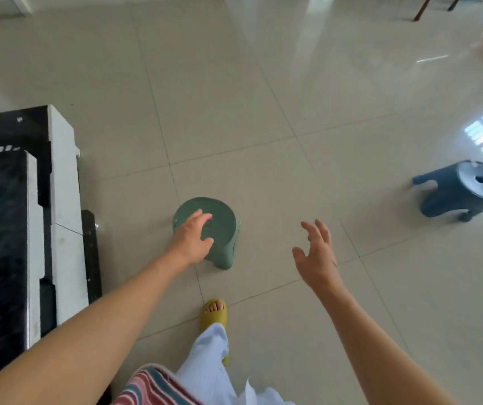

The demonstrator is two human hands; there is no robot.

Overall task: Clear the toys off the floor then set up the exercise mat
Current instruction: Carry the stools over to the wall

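Under left hand — green stool, ungripped

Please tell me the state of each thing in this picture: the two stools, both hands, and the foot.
Green stool: upright on the floor, seat up.
Blue stool: tipped on its side, legs pointing left.
Left hand: over the green stool's seat, fingers curled at its edge; a firm grip cannot be told.
Right hand: in the air, fingers spread, holding nothing.
Yellow slipper: on the foot, flat on the floor.
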